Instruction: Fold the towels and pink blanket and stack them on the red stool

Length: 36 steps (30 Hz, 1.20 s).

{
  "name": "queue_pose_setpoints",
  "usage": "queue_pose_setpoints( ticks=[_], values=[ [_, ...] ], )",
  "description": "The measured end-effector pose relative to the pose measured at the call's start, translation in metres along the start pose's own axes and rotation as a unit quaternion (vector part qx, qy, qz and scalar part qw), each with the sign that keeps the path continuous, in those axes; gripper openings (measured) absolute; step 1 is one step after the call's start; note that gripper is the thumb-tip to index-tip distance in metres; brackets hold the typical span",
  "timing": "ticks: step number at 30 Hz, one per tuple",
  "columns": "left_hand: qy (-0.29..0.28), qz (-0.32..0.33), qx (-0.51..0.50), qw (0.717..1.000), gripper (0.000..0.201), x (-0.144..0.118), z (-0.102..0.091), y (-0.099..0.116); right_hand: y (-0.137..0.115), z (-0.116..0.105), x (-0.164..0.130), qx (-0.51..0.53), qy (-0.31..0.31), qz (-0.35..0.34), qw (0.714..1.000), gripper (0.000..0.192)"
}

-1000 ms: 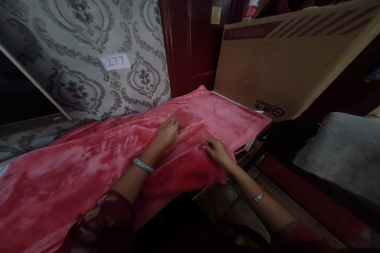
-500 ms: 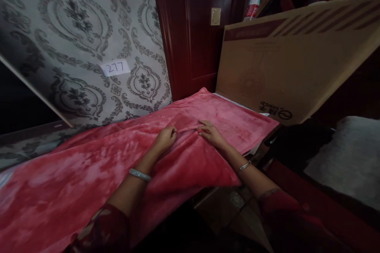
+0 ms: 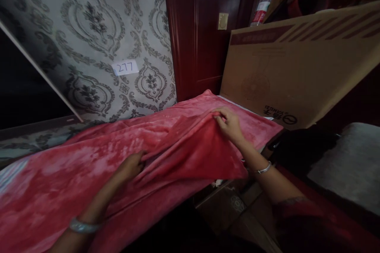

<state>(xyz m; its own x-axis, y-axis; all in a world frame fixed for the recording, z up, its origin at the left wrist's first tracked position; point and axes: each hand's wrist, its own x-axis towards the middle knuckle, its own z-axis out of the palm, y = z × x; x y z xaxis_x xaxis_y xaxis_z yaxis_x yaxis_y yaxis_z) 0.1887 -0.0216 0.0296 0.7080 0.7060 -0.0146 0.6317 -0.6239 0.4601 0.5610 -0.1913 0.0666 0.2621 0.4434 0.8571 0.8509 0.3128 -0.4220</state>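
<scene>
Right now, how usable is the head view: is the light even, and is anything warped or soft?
Head view: dim and uneven; the patterned grey wallpaper is lit, the dark red door and lower right corner sink into shadow. Wide-angle bend tilts the brown cardboard box. The red plush blanket, left hand and right hand look slightly soft.

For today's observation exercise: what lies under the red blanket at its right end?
Below the red blanket, pinched by the right hand, cardboard boxes and a white edge peek out. Everything else beneath is covered.
</scene>
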Motion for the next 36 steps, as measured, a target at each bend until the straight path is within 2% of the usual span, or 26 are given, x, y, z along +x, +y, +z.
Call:
queue_pose_setpoints(
  ticks=[2,4,6,8,10,12,16,17,20,22,25,27,29,32,34,36],
  values=[
    [-0.043,-0.045,-0.097,0.993,0.027,-0.016,-0.011,-0.014,-0.015,-0.015,0.015,-0.02,0.027,-0.017,0.999,0.013],
    [-0.047,-0.07,-0.217,0.973,0.032,-0.029,-0.027,-0.019,-0.03,-0.029,0.029,-0.04,0.046,-0.022,0.998,0.014],
    [-0.005,-0.072,-0.317,0.946,0.037,-0.038,-0.046,-0.016,-0.043,-0.042,0.04,-0.056,0.056,-0.012,0.997,0.016],
    [0.058,-0.046,-0.377,0.923,0.024,-0.044,-0.064,-0.011,-0.053,-0.052,0.049,-0.062,0.061,0.0,0.996,0.018],
    [0.096,-0.022,-0.435,0.895,0.01,-0.046,-0.075,-0.005,-0.06,-0.059,0.055,-0.057,0.07,0.0,0.996,0.022],
    [0.088,-0.024,-0.482,0.871,0.016,-0.045,-0.076,-0.001,-0.063,-0.064,0.06,-0.05,0.071,-0.008,0.996,0.029],
    [-0.002,-0.051,-0.531,0.846,0.044,-0.042,-0.057,0.006,-0.061,-0.066,0.066,-0.049,0.037,-0.008,0.998,0.032],
    [0.0,-0.048,-0.546,0.836,0.05,-0.042,-0.052,0.007,-0.06,-0.067,0.067,-0.05,0.034,-0.003,0.998,0.031],
    [0.066,-0.015,-0.577,0.814,0.06,-0.043,-0.04,0.011,-0.056,-0.068,0.07,-0.043,0.037,0.016,0.998,0.03],
    [0.096,0.015,-0.545,0.832,0.066,-0.045,-0.037,0.013,-0.052,-0.07,0.072,-0.032,0.036,0.028,0.998,0.029],
    [0.135,0.056,-0.387,0.911,0.069,-0.048,-0.035,0.016,-0.042,-0.072,0.074,-0.011,0.032,0.052,0.998,0.026],
    [0.175,0.098,-0.259,0.945,0.066,-0.048,-0.033,0.019,-0.033,-0.072,0.075,0.005,0.037,0.075,0.996,0.025],
    [0.202,0.147,-0.169,0.953,0.062,-0.045,-0.028,0.023,-0.024,-0.071,0.075,0.022,0.047,0.103,0.993,0.025],
    [0.2,0.203,-0.084,0.955,0.056,-0.039,-0.019,0.026,-0.012,-0.07,0.073,0.045,0.053,0.135,0.988,0.024],
    [0.195,0.22,-0.024,0.955,0.048,-0.037,-0.013,0.025,-0.005,-0.069,0.072,0.059,0.052,0.146,0.986,0.023],
    [0.197,0.207,0.042,0.957,0.044,-0.037,-0.01,0.025,0.001,-0.067,0.07,0.075,0.052,0.157,0.983,0.022]
  ],
)
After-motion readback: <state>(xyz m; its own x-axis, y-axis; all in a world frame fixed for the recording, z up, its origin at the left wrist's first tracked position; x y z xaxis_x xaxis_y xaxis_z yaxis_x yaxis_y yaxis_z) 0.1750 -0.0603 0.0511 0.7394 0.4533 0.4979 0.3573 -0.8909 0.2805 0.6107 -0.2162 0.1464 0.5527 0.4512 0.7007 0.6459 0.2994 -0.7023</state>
